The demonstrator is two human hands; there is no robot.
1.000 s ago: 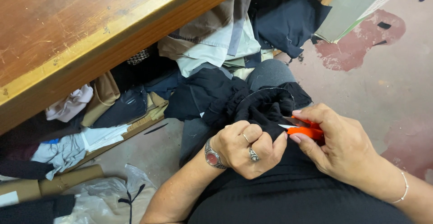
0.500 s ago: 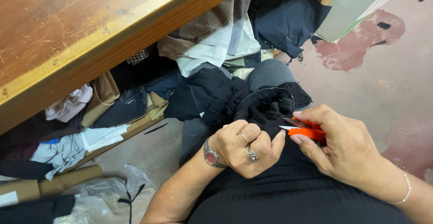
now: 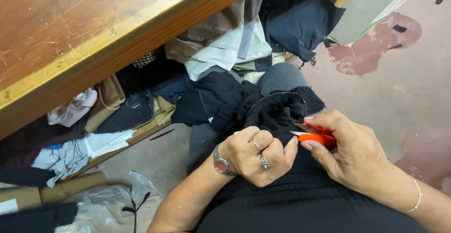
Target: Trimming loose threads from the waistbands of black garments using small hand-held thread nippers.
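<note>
A bunched black garment lies across my lap. My left hand, with a wristwatch and two rings, is closed in a fist around a fold of that fabric. My right hand grips small orange thread snips, their metal blades pointing left and touching the black cloth right beside my left thumb. A thin bracelet sits on my right wrist.
A worn wooden table fills the upper left. Under it lies a heap of folded and loose clothes in grey, beige, navy and white. Cardboard rolls and a clear plastic bag sit at lower left. Stained concrete floor is at right.
Both hands have stayed almost in place; the snips' blades shift only slightly against the black fabric.
</note>
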